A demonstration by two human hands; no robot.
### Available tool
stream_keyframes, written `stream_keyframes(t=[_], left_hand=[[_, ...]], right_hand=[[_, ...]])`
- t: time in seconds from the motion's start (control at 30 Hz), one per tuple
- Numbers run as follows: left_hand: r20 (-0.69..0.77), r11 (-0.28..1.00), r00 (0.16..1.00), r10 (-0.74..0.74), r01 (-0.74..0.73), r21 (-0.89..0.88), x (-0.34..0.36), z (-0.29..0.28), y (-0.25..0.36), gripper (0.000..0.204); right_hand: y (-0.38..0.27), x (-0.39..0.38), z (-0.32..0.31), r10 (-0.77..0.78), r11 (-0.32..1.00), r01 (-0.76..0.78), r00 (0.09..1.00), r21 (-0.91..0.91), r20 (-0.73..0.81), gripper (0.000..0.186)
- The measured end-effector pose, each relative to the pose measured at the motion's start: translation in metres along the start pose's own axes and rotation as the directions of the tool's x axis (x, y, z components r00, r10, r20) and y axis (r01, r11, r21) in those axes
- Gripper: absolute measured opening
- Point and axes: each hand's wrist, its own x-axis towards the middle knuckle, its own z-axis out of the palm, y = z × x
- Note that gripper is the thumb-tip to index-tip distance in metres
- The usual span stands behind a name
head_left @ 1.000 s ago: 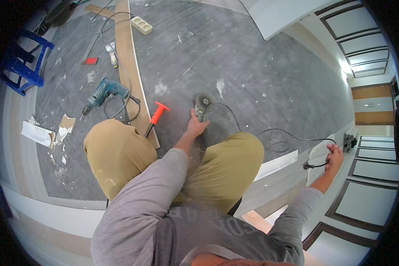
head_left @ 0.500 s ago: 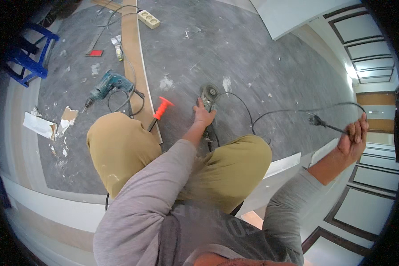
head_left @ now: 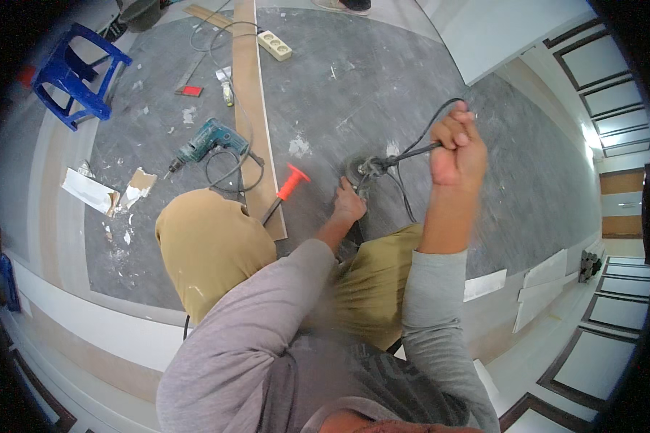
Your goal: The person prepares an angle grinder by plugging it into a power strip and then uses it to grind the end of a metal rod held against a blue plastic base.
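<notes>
Probably the grinder [head_left: 358, 170] is heavy, best taken by its body, which left grip [head_left: 350, 203] holds, while right grip [head_left: 458, 148] encloses soft cord [head_left: 417, 151].

Floor count: one grinder [head_left: 354, 167], one drill [head_left: 213, 138], one orange-handled chisel [head_left: 289, 187], one power strip [head_left: 274, 45] — plus, upper left, one blue stool [head_left: 61, 68].

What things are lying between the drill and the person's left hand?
In the head view, between the drill and the left hand lie a cord, the tan board and the orange-handled chisel.
</notes>
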Motion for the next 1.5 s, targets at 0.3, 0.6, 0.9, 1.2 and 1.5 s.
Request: stream_keyframes(t=[0.3,0.6,0.9,1.2,1.5], left_hand=[[0.251,0.854,0.870,0.424,-0.291,-0.431,-0.012,-0.130,0.043,0.082],[-0.256,-0.177,0.696,0.671,-0.186,-0.967,-0.056,-0.197,0.081,0.069],[-0.336,-0.224,0.509,0.793,-0.269,-0.937,-0.085,-0.224,0.118,0.047],[-0.268,-0.128,0.574,0.774,-0.273,-0.953,-0.061,-0.225,0.173,0.016],[-0.188,0.506,0.647,0.739,-0.718,-0.478,-0.001,-0.220,0.202,0.031]], right_hand=[[0.060,0.030,-0.024,0.055,0.989,-0.044,0.996,0.142,-0.071,0.018],[0.101,0.038,-0.035,0.068,0.997,-0.064,0.989,0.035,-0.128,0.013],[0.068,0.018,-0.017,0.125,0.962,-0.146,0.987,-0.231,-0.105,0.016],[0.008,0.027,-0.030,-0.165,-0.303,0.059,0.980,-0.951,0.114,0.032],[0.023,0.094,-0.037,0.112,0.216,0.225,0.961,-0.950,0.253,0.020]])
